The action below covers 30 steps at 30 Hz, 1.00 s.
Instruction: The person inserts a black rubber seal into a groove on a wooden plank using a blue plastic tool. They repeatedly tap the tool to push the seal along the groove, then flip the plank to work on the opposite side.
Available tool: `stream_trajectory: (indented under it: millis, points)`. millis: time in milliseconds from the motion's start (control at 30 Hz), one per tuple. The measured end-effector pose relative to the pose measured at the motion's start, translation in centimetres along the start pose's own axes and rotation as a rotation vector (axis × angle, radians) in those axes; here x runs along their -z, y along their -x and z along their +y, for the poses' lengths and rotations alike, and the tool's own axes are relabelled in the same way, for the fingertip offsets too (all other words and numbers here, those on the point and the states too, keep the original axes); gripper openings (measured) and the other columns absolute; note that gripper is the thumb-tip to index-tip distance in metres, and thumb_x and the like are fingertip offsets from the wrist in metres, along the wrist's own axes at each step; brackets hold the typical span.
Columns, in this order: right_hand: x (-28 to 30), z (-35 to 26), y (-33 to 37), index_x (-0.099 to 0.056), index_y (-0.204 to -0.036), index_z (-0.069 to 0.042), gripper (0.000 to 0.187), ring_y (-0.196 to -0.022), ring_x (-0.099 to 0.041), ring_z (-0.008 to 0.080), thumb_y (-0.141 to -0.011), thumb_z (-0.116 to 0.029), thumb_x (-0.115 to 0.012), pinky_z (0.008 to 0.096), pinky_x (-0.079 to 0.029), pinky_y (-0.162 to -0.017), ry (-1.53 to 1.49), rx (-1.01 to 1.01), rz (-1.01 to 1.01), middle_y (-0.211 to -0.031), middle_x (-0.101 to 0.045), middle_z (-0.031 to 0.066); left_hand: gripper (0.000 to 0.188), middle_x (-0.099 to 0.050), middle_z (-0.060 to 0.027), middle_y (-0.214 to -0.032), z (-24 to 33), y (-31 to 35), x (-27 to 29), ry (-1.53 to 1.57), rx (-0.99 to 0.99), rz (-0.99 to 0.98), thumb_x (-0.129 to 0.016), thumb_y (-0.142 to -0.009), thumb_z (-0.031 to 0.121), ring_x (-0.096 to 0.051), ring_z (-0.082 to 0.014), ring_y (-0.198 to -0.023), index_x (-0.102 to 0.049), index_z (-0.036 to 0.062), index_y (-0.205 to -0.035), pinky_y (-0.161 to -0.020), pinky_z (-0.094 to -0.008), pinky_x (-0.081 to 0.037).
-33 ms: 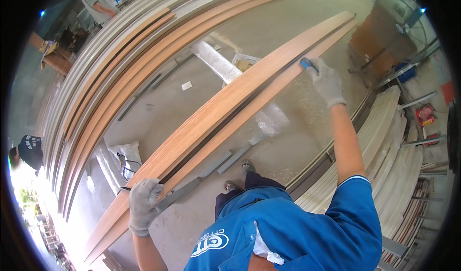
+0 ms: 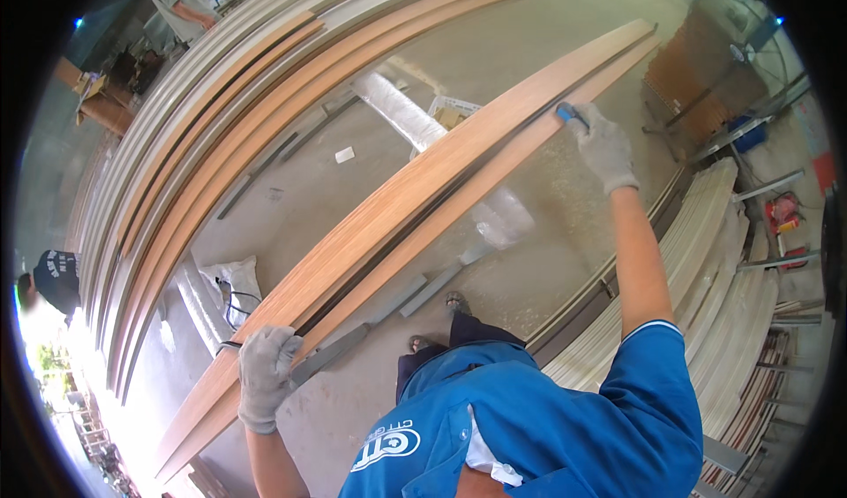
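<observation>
A long wood-grain profile (image 2: 415, 176) slants across the view, with a dark groove or strip (image 2: 375, 276) running along its length. Near its far right end, my gloved right hand (image 2: 604, 149) is closed around a small blue tool (image 2: 569, 113), whose tip meets the profile beside the groove; its exact kind is unclear. My gloved left hand (image 2: 267, 376) is curled into a fist at the near left part of the profile, where the dark strip ends. Whatever its fingers grip is hidden. A short black piece (image 2: 229, 345) shows just left of that hand.
Several white and wood-coloured profiles (image 2: 221, 136) lie side by side at the left. A stack of pale profiles (image 2: 688, 260) rests on a rack at the right. Below lie a wrapped roll (image 2: 401, 110) and a white bag (image 2: 236, 277). Two other people (image 2: 176, 8) appear at the far left.
My right hand and the blue tool have shifted very slightly toward the upper right. My left hand stays in nearly the same place, still closed.
</observation>
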State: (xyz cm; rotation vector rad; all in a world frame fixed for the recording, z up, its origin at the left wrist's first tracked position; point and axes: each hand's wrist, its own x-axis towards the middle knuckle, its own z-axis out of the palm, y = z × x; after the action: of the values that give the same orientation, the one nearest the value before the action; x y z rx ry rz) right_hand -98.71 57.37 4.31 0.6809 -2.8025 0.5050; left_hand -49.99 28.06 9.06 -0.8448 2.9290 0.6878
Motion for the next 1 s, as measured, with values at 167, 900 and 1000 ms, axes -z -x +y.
stream_trajectory:
  millis: [167,900,1000]
  points:
    - [-1.0,0.3,-1.4,-0.067,-0.119,-0.017,0.030,-0.094,-0.070,0.0411,-0.098,-0.035,-0.057,0.0517,-0.055,-0.083,0.053,0.013,0.036,-0.100,-0.074,0.0186,0.011,-0.056,-0.0198,-0.136,-0.9,-0.1,0.2,-0.043,-0.121,0.142,-0.072,-0.083,0.018,-0.051,-0.0387,-0.125,-0.074,0.0074,-0.078,-0.102,-0.0487,-0.039]
    - [-0.9,-30.5,24.5,-0.066,-0.123,-0.015,0.029,-0.091,-0.070,0.0385,-0.097,-0.027,-0.061,0.0484,-0.054,-0.081,0.132,0.036,-0.142,-0.088,-0.073,0.0158,0.024,-0.060,-0.0170,-0.128,-6.4,-3.0,-2.6,0.065,-0.621,0.195,-0.071,-0.088,0.026,-0.053,-0.0373,-0.116,-0.076,0.0050,-0.078,-0.095,-0.0498,-0.042]
    - [-1.2,-33.0,27.9,-0.065,-0.125,-0.013,0.033,-0.092,-0.070,0.0378,-0.097,-0.028,-0.062,0.0468,-0.054,-0.083,0.056,0.023,-0.216,-0.090,-0.073,0.0156,0.025,-0.062,-0.0148,-0.127,-6.0,-2.8,-2.2,0.049,-0.631,0.211,-0.069,-0.090,0.027,-0.054,-0.0366,-0.114,-0.077,0.0066,-0.079,-0.092,-0.0502,-0.043]
